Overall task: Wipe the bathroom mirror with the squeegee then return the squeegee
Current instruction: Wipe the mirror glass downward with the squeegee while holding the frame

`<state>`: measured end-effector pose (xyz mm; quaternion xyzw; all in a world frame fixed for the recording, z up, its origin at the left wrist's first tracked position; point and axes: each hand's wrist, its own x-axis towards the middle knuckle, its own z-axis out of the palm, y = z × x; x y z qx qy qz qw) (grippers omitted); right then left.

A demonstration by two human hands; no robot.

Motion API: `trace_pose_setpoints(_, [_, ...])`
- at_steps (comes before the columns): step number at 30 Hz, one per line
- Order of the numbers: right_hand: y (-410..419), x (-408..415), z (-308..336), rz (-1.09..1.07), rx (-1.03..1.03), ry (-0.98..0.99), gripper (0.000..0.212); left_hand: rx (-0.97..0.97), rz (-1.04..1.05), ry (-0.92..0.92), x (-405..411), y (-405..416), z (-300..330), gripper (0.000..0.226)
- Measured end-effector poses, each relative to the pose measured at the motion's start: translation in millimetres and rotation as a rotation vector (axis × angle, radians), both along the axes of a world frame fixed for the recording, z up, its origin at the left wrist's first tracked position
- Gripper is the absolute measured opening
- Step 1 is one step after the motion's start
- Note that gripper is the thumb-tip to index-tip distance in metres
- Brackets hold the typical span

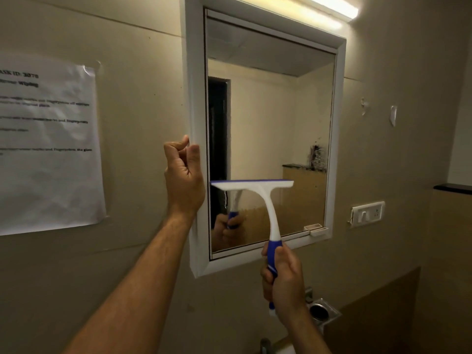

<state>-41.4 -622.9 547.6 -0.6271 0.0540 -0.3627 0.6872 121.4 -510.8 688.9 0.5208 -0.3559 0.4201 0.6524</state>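
The two bare arms were closest, reaching up from the bottom toward the wall. The biggest thing in front of them was the mirror (270, 118), set in a white frame (196, 98) on a tan wall, with a long light (332, 6) glowing above it. The next biggest was a sheet of paper (48, 146) stuck to the wall on the left. Its top line seemed to say "TASK ID: 3078", but the rest was too blurry to read. The left hand (184, 177) was loosely curled and held nothing; its thumb and fingers rested on the left edge of the frame, most likely to keep it steady while the glass was wiped. The right hand (283, 284) was closed tight around the blue handle of the squeegee (265, 200). The squeegee's white head, with its blue rubber strip, lay flat across the lower left part of the glass, probably so the strip could push the water off. A cloudy smear (318, 155) was on the glass near the right side, so the wiping did not look finished. A small switch plate (367, 213) sat on the wall to the right.
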Motion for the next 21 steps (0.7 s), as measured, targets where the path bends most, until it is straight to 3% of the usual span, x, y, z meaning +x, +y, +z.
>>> trace_pose_setpoints(6, [4, 5, 32, 0.024, -0.020, -0.053, 0.034, 0.016, -0.007, -0.007, -2, 0, -5, 0.026])
trace_pose_setpoints(16, [-1, -16, -17, -0.022, 0.027, 0.110, 0.038, 0.022, -0.006, -0.012, -1, 1, -6, 0.029])
trace_pose_setpoints(21, [-4, -17, 26, 0.003, 0.010, 0.066, 0.037, 0.053, -0.035, 0.015, -5, 4, -4, 0.030])
